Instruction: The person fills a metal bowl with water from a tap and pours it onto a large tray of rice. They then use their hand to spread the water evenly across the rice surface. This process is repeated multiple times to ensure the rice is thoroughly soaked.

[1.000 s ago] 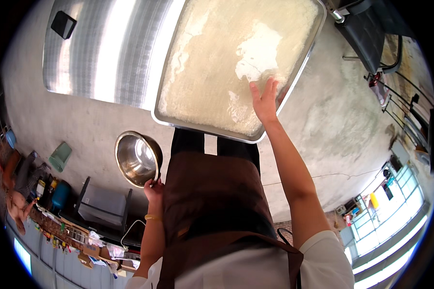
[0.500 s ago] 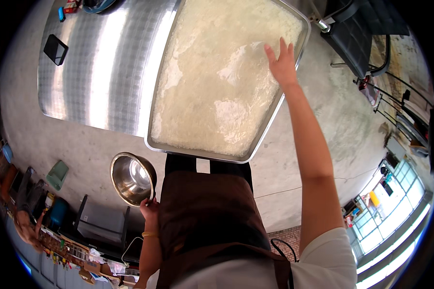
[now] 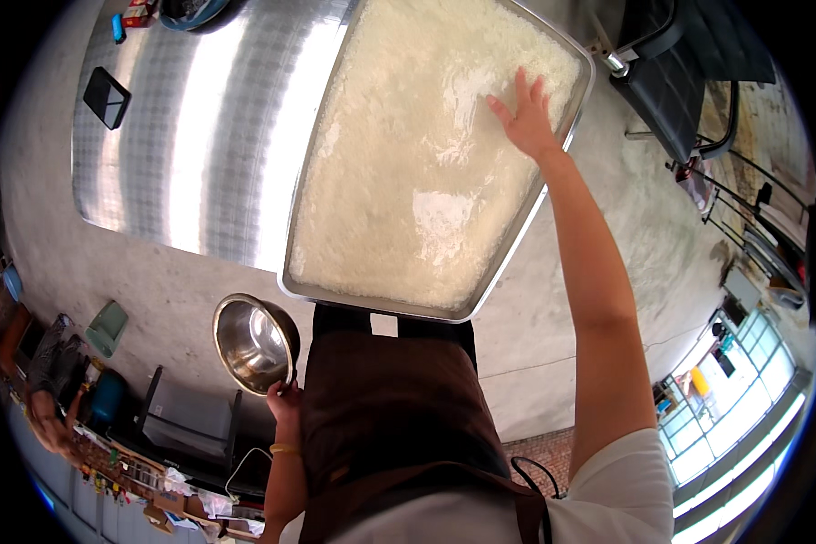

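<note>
One tray (image 3: 372, 306), one bowl (image 3: 256, 342)

My right hand (image 3: 528, 118) is spread open over the far right part of the metal tray, holding nothing; whether it touches the pale wet grains (image 3: 372, 199) inside, I cannot tell; my left hand (image 3: 284, 400) is closed on the rim of the steel bowl, held low at my left side; the tray lies at the right edge of one shiny metal tabletop (image 3: 145, 181); on the tabletop I count one black phone (image 3: 107, 97), one red packet (image 3: 138, 13), one small blue thing (image 3: 118, 28) and one blue basin (image 3: 205, 18); around me is a grey concrete floor (image 3: 535, 381), with one black chair (image 3: 657, 113) at the right, one green bin (image 3: 107, 328) at the left and a bright paned window (image 3: 748, 381) to my right.
</note>
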Motion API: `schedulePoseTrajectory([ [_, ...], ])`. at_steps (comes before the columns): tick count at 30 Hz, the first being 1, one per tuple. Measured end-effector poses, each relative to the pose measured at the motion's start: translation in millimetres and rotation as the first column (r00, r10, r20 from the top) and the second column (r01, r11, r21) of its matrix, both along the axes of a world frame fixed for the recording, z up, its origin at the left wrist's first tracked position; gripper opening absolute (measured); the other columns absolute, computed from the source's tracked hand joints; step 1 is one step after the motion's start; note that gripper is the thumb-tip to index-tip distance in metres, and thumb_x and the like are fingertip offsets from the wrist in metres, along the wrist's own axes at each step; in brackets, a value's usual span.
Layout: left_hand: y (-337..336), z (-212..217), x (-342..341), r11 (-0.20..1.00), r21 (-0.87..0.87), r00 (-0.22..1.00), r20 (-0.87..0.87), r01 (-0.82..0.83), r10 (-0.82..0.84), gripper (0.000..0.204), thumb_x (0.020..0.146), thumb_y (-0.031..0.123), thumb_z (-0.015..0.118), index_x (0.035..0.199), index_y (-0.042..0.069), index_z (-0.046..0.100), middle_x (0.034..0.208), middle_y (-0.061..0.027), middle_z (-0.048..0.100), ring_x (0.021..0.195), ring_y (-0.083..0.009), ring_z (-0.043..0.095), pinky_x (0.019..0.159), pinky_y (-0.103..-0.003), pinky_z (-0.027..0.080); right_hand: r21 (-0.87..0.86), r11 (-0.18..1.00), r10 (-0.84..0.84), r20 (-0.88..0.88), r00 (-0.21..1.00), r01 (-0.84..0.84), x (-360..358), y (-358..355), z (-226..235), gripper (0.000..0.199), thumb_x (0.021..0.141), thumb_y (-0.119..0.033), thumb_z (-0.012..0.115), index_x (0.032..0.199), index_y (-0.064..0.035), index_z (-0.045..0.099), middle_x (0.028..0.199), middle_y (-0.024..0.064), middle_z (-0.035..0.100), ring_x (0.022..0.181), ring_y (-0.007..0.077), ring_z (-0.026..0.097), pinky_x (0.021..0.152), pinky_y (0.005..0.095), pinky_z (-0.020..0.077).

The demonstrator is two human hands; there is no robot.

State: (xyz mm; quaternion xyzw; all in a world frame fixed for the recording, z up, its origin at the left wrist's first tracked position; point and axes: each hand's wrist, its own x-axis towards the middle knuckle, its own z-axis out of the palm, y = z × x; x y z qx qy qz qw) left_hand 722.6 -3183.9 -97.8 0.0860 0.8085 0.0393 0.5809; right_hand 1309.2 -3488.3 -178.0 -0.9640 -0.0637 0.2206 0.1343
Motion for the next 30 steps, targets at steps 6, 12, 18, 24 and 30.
schedulePoseTrajectory([
  [6, 2.7, -4.8, 2.3, 1.0, 0.0, 1.0, 0.029, -0.009, 0.008, 0.013, 0.072, 0.019, 0.047, 0.067, 0.008, 0.043, 0.088, -0.0137, 0.058, 0.068, -0.0221, 0.051, 0.062, -0.03, 0.04, 0.021, 0.998, 0.057, -0.093, 0.994, -0.055, -25.6, 13.8, 7.0, 0.084, 0.076, -0.06, 0.047, 0.136, -0.012, 0.012, 0.14, 0.0197, 0.002, 0.128, 0.0404, 0.004, 0.097, 0.0573, 0.0168],
  [12, 5.2, -2.6, 3.0, 0.999, -0.029, 0.996, 0.086, 0.032, -0.03, 0.013, 0.073, 0.019, 0.047, 0.068, 0.007, 0.044, 0.081, -0.0121, 0.057, 0.066, -0.0228, 0.051, 0.059, -0.03, 0.041, 0.167, 0.986, 0.042, -0.101, 0.994, -0.025, -28.0, 35.1, 41.2, 0.082, 0.073, -0.06, 0.05, 0.133, -0.0089, 0.025, 0.138, 0.0224, 0.012, 0.126, 0.0401, 0.015, 0.101, 0.0461, 0.0218],
  [18, 14.4, -8.6, -17.3, 0.995, -0.088, 0.998, 0.019, -0.05, 0.052, 0.015, 0.073, 0.019, 0.047, 0.063, 0.009, 0.042, 0.068, -0.0088, 0.051, 0.066, -0.0239, 0.05, 0.058, -0.031, 0.04, 0.065, 0.973, 0.211, 0.127, 0.969, -0.221, 33.8, 85.9, 39.7, 0.076, 0.073, -0.061, 0.048, 0.133, -0.0184, 0.027, 0.14, 0.0132, 0.016, 0.126, 0.0367, 0.018, 0.098, 0.0446, 0.0291],
  [24, 8.4, 3.3, -1.9, 0.998, -0.061, 1.0, 0.012, 0.001, 0.0, 0.017, 0.072, 0.02, 0.049, 0.062, 0.01, 0.041, 0.067, -0.0087, 0.051, 0.064, -0.0237, 0.049, 0.058, -0.031, 0.04, -0.008, 0.922, 0.385, 0.082, 0.919, -0.386, 93.3, 162.3, 19.0, 0.076, 0.075, -0.059, 0.046, 0.135, -0.019, 0.02, 0.14, 0.0104, 0.016, 0.128, 0.0347, 0.015, 0.098, 0.0477, 0.027],
  [30, 1.4, 8.4, 0.7, 0.993, -0.052, 0.995, -0.009, -0.102, 0.102, 0.018, 0.071, 0.02, 0.05, 0.059, 0.011, 0.04, 0.064, -0.0079, 0.049, 0.063, -0.0237, 0.048, 0.057, -0.031, 0.038, -0.171, 0.873, 0.456, -0.042, 0.889, -0.456, 75.3, 179.7, 20.2, 0.078, 0.076, -0.058, 0.048, 0.135, -0.0166, 0.017, 0.141, 0.013, 0.01, 0.128, 0.0365, 0.011, 0.1, 0.0481, 0.0221],
])
